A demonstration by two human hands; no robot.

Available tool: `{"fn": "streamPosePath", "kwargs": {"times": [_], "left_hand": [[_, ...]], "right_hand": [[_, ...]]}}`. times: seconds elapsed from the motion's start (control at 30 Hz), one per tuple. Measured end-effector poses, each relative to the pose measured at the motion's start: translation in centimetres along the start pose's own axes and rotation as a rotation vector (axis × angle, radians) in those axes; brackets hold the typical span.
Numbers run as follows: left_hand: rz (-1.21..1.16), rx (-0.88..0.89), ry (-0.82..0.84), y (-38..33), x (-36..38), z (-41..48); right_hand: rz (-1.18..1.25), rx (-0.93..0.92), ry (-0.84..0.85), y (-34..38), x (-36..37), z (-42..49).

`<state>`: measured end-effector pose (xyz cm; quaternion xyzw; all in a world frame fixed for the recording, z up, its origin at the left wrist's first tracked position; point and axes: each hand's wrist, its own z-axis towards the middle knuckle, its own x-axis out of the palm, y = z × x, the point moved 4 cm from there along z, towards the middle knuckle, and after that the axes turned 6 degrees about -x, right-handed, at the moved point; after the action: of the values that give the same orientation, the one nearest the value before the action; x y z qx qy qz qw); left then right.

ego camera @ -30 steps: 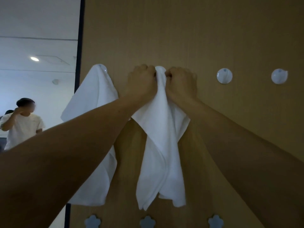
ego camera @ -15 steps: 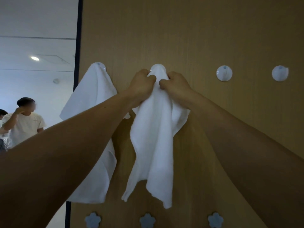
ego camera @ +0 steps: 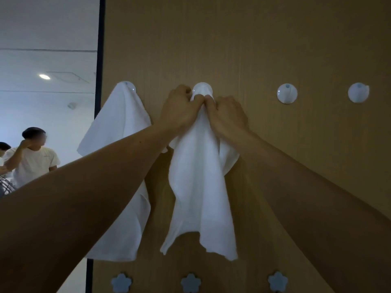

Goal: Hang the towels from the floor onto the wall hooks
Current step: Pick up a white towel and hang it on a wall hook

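Note:
A white towel drapes down the wooden wall panel, its top bunched over the second round white hook. My left hand pinches the towel just left of that hook. My right hand pinches it just right of the hook, thumbs nearly touching. Another white towel hangs from the first hook at the left, partly hidden by my left forearm. Two bare round hooks follow to the right.
A row of blue flower-shaped hooks runs along the panel's bottom. The panel's dark left edge borders an open room, where a person in a white shirt stands at the far left.
Both hands slid down from beside the hook to just under it. The towel's top now covers the hook and the cloth hangs straighter and longer.

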<state>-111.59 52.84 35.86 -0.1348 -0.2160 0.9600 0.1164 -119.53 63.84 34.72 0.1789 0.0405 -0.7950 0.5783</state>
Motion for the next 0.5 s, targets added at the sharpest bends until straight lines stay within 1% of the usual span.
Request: {"fn": "streamPosePath", "kwargs": {"times": [0.07,0.13,0.2,0.27,0.33,0.43,0.5], "left_hand": [[0.031,0.046,0.022,-1.0,-0.3,0.6],[0.064,0.094,0.087,-1.8,-0.1,0.9],[0.016,0.065,0.105,-2.2,0.0,1.2],[-0.028,-0.004,0.115,-2.2,0.0,1.6],[-0.022,-0.046,0.132,-1.9,0.2,1.9],[0.023,-0.051,0.166,-1.2,0.8,1.6],[0.0,-0.051,0.168,-0.7,1.1,1.0]], "right_hand": [[0.014,0.007,-0.041,0.3,-0.5,0.7],[0.128,-0.02,-0.011,0.8,-0.5,1.5],[0.231,-0.01,0.02,1.3,-0.4,2.2],[0.335,0.062,0.013,1.4,-0.3,2.5],[0.421,0.131,0.024,1.1,-0.2,2.5],[0.468,0.166,0.064,0.5,0.1,1.9],[0.46,0.165,0.075,0.2,0.1,1.4]]}}
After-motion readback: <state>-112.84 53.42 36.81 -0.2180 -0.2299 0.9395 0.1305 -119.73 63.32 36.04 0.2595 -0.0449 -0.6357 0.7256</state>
